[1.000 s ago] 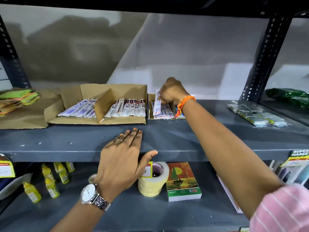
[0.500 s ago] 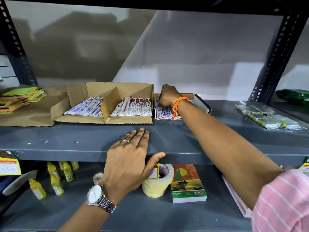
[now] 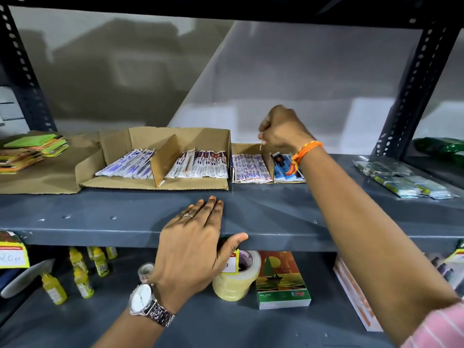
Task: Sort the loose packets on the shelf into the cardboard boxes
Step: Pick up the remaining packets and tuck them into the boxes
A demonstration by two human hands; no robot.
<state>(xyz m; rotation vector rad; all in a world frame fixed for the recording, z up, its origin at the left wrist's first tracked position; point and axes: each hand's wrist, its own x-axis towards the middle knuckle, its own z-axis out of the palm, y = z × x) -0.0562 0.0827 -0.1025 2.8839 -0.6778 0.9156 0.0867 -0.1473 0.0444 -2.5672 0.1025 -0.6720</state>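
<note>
Above small box (image 3: pixel 247 148) rim, right hand (image 3: pixel 283 131) grip curled closed; left hand (image 3: pixel 193 242) spread on shelf edge (image 3: pixel 100 237).

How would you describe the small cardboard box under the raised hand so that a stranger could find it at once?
Look along the grey metal shelf to the big open cardboard box with one divider. The small box stands against its right side, below the right hand. It alone holds blue picture packets beside white printed ones.

L wrist: silver metal watch (image 3: pixel 141 299), white dial; ring (image 3: pixel 188 215). R wrist: orange braided band (image 3: pixel 304 151) (tassel end); pink striped sleeve (image 3: pixel 437 329).
</note>
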